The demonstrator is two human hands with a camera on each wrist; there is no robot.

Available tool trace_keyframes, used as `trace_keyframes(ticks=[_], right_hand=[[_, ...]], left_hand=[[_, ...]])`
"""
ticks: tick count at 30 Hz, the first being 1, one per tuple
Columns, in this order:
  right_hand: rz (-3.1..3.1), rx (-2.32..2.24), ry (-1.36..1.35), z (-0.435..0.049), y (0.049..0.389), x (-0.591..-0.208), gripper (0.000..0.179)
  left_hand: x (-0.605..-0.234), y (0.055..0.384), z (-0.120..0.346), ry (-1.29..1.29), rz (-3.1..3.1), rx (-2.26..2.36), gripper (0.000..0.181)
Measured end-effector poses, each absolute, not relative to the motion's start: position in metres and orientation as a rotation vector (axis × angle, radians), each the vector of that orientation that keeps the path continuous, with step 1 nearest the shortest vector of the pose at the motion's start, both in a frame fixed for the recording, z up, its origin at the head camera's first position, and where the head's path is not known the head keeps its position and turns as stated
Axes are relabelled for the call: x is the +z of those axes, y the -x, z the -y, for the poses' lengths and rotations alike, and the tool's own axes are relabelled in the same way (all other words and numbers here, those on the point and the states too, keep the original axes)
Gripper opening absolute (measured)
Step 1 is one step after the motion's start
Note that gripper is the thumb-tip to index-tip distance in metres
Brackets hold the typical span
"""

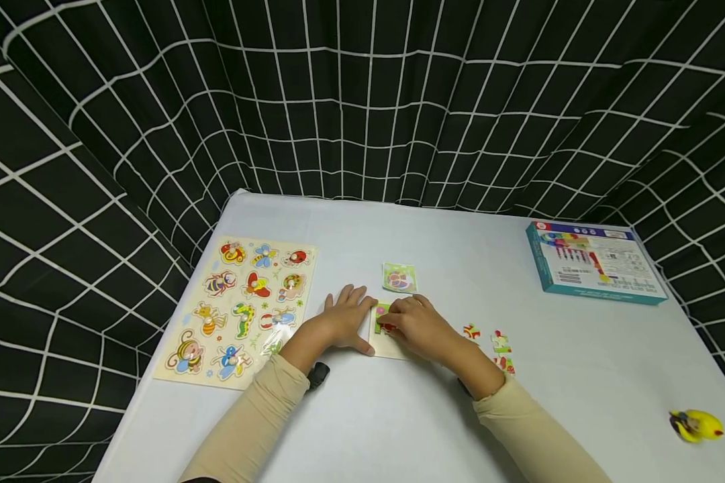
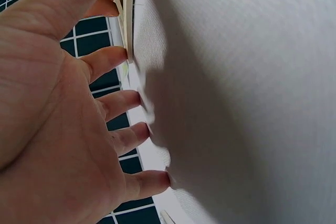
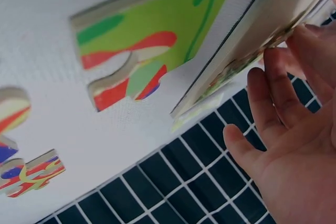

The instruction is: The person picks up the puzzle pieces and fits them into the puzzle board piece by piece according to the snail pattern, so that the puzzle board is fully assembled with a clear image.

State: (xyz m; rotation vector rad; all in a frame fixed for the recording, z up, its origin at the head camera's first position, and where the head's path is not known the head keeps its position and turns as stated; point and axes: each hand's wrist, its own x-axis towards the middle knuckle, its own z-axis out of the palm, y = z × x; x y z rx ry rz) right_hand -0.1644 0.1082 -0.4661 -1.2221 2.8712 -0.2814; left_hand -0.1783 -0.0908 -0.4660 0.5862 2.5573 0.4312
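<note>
A small wooden puzzle tray (image 1: 393,350) lies on the white table, with green and red jigsaw pieces (image 1: 380,310) in its upper part. My left hand (image 1: 341,323) lies along the tray's left side, fingers spread, with thumb and index finger at its edge. In the left wrist view those fingers look nearly straight beside the tray edge (image 2: 129,19). Over the tray, my right hand (image 1: 423,329) pinches a red puzzle piece (image 1: 389,327), mostly hidden by the fingers. Loose jigsaw pieces (image 1: 500,341) lie right of that hand; one green-and-red piece (image 3: 152,45) looms large in the right wrist view.
A small picture card (image 1: 400,278) lies just behind the tray. To the left is a large peg puzzle board (image 1: 248,282) with insect pictures. A teal-sided box (image 1: 598,261) sits at the back right, and a yellow toy duck (image 1: 697,425) at the front right.
</note>
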Motion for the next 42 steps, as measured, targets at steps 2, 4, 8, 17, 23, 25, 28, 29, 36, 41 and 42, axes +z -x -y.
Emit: trace_keyframes(ticks=[2, 4, 8, 17, 23, 25, 28, 29, 36, 41, 42], right_hand=[[-2.888, -0.273, 1.221, -0.108, 0.164, -0.467, 0.024], [-2.902, -0.275, 1.218, -0.107, 0.163, -0.468, 0.023], [-2.919, -0.286, 1.218, -0.106, 0.161, -0.47, 0.023], [-2.779, -0.367, 1.125, -0.121, 0.157, -0.456, 0.032], [-2.828, -0.452, 0.953, -0.162, 0.157, -0.447, 0.038], [-2.859, -0.439, 0.885, -0.177, 0.156, -0.447, 0.037], [-2.889, -0.427, 0.797, -0.195, 0.152, -0.448, 0.035], [-2.897, -0.422, 0.779, -0.2, 0.151, -0.449, 0.034], [-2.932, -0.346, 0.637, -0.227, 0.145, -0.454, 0.032], [-2.937, -0.339, 0.625, -0.24, 0.144, -0.457, 0.031], [-2.94, -0.343, 0.631, -0.242, 0.144, -0.459, 0.031]], left_hand=[[-0.465, 0.178, 0.091, -0.591, -2.56, 0.427, 0.096], [-0.465, 0.178, 0.09, -0.595, -2.559, 0.423, 0.096], [-0.464, 0.178, 0.09, -0.593, -2.559, 0.418, 0.096], [-0.469, 0.177, 0.091, -0.573, -2.547, 0.426, 0.097], [-0.466, 0.178, 0.088, -0.59, -2.548, 0.442, 0.097], [-0.466, 0.178, 0.088, -0.588, -2.55, 0.44, 0.097], [-0.465, 0.178, 0.09, -0.576, -2.551, 0.441, 0.098], [-0.465, 0.177, 0.091, -0.574, -2.551, 0.444, 0.098], [-0.466, 0.177, 0.093, -0.584, -2.549, 0.463, 0.096], [-0.467, 0.177, 0.09, -0.591, -2.541, 0.473, 0.096], [-0.467, 0.177, 0.09, -0.593, -2.539, 0.47, 0.096]])
